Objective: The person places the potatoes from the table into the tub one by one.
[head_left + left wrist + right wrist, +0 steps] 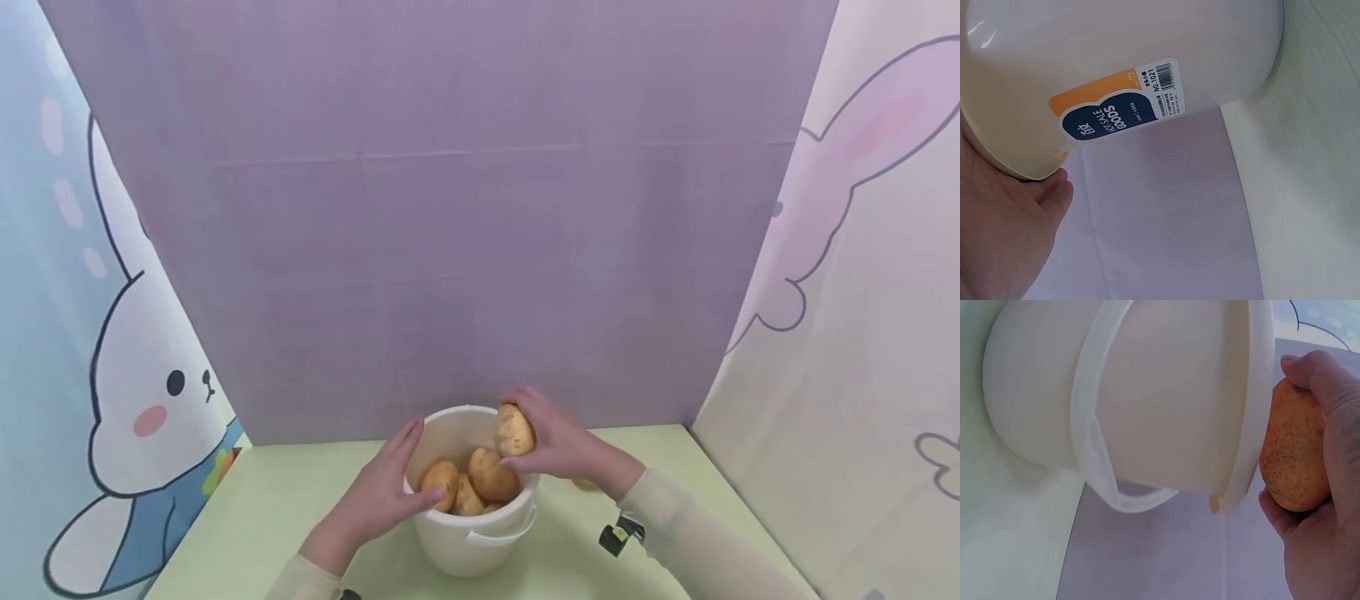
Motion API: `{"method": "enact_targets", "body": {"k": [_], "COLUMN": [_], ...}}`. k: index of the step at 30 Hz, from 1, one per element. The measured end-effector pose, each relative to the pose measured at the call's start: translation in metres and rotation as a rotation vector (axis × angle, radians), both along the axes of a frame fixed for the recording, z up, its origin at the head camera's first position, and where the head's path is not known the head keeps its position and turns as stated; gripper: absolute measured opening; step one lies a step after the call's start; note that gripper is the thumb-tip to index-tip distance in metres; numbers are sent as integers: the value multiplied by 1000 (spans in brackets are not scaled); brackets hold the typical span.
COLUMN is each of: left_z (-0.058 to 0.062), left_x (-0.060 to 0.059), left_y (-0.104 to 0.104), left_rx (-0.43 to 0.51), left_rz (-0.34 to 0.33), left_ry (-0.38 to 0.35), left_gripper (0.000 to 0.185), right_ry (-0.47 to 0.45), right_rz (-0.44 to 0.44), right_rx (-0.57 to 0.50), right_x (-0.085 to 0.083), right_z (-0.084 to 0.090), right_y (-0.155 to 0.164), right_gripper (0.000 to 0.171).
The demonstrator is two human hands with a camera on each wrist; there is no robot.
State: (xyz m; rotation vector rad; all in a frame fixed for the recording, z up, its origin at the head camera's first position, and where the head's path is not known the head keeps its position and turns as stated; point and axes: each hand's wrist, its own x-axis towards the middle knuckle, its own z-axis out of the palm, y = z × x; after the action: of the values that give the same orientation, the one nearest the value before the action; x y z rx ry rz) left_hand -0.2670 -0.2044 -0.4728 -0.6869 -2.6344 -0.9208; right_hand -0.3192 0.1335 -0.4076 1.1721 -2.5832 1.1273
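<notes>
A white bucket (465, 546) stands on the table with several potatoes (491, 475) inside. My left hand (386, 492) holds its rim on the left, the thumb reaching over the near edge. In the left wrist view, the left hand (1010, 219) lies against the rim beside the labelled wall of the bucket (1210, 50). Over the right side of the opening, my right hand (555, 437) grips a potato (514, 431) between thumb and fingers. Seen from the right wrist, that potato (1297, 447) is just by the bucket's rim (1257, 394).
Another potato (587, 484) lies on the pale green table (315, 479), partly hidden behind the right wrist. The bucket's handle (502, 537) hangs down at the front right. A purple backdrop (465, 250) rises behind, with rabbit-printed cloths at both sides.
</notes>
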Motion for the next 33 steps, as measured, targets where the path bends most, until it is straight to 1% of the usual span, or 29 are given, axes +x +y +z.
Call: {"method": "enact_targets", "body": {"k": [2,4,9,12,16,24,33], "left_z": [0,-1,0,-1,-3,-1,0], "left_x": [-1,-1,-1,0,0,0,0], "left_y": [1,1,0,-2,-2,1,2], "left_rx": [3,1,6,8,9,15,3], "left_rz": [2,4,6,6,2,0,-10], "left_ry": [-6,-9,6,20,16,2,20], "left_gripper": [113,113,113,113,113,113,113], "right_ry": [-22,-22,41,23,-19,4,54], "right_rz": [5,12,60,94,109,133,156], "right_rx": [-4,7,66,95,120,168,211], "right_x": [1,1,0,0,1,-2,-2], "right_z": [0,0,-2,-2,-1,-2,-6], "right_y": [-4,-8,-18,-24,-29,-38,-45], "right_gripper": [86,86,88,90,93,98,99]}}
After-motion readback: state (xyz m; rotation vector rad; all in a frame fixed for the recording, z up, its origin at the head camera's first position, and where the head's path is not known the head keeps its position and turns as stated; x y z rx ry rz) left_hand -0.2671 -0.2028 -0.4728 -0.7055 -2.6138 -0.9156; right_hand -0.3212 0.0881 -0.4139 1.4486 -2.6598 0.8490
